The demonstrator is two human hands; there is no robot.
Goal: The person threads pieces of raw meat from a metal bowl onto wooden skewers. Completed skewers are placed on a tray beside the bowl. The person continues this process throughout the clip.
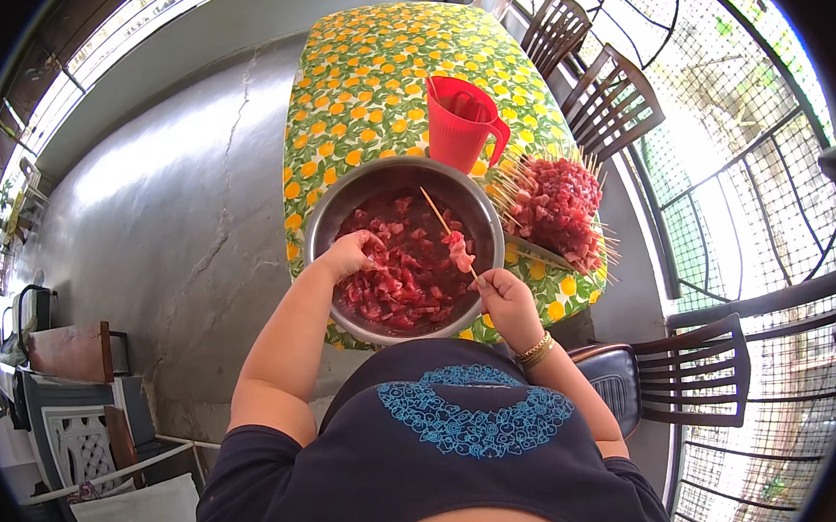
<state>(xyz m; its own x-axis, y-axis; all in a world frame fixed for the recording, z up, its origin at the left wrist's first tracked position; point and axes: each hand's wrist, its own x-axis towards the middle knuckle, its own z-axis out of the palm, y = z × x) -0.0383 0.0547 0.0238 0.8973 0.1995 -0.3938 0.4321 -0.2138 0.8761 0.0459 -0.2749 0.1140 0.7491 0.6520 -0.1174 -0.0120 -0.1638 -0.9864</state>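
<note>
A large stainless steel bowl (315, 248) of raw red meat pieces (398, 284) in dark liquid stands on the table before me. My left hand (352, 255) reaches over its left rim, fingertips among the meat; whether they grip a piece is hidden. At the bowl's right rim, my right hand (506, 300) pinches one end of a bamboo skewer (435, 207). Chunks of pale and red meat (459, 252) are threaded near that end, while the other end points up and away over the bowl.
Filled meat skewers (556, 204) are piled on a tray (537, 251) at the right. Behind the bowl stands a red plastic pitcher (461, 127). The fruit-patterned tablecloth (375, 67) covers the table. Wooden chairs (614, 102) line its right side; another chair (687, 373) is near my right elbow.
</note>
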